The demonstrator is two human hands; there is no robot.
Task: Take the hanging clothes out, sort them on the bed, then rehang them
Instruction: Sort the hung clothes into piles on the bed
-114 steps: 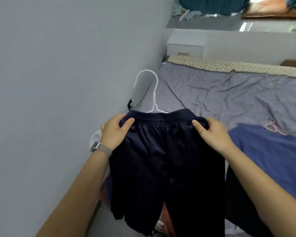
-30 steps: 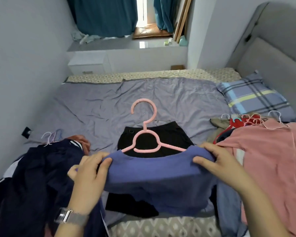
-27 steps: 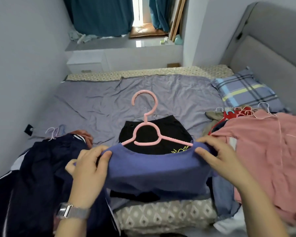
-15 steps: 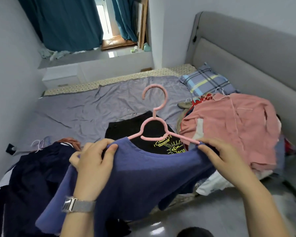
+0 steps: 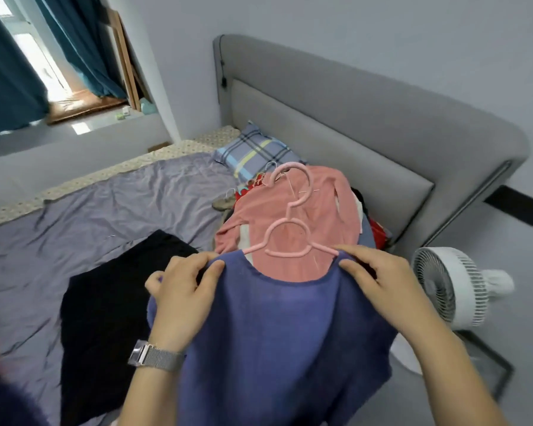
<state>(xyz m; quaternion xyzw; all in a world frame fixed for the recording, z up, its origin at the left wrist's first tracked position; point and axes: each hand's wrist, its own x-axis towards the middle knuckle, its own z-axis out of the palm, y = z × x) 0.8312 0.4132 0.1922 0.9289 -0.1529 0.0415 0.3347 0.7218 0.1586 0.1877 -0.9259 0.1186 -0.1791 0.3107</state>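
A blue-purple top [image 5: 277, 339] hangs on a pink hanger [image 5: 290, 238], lifted in front of me above the bed's edge. My left hand [image 5: 182, 296] grips its left shoulder and my right hand [image 5: 379, 284] grips its right shoulder over the hanger's arm. Behind the hanger lies a pile of clothes topped by a pink shirt [image 5: 330, 204], with several hanger hooks at its far end. A black garment [image 5: 105, 305] lies flat on the grey-purple sheet [image 5: 90, 216]. A dark navy garment [image 5: 3, 401] shows at the bottom left corner.
A grey padded headboard [image 5: 366, 118] runs along the right, with a plaid pillow [image 5: 256, 152] at its foot. A white floor fan [image 5: 456, 287] stands right of the bed. Teal curtains [image 5: 10, 78] and a window ledge are at the far left.
I have turned right while holding the blue-purple top up on its hanger; it now hangs in front of the pink pile near the headboard. The fan has come into view.
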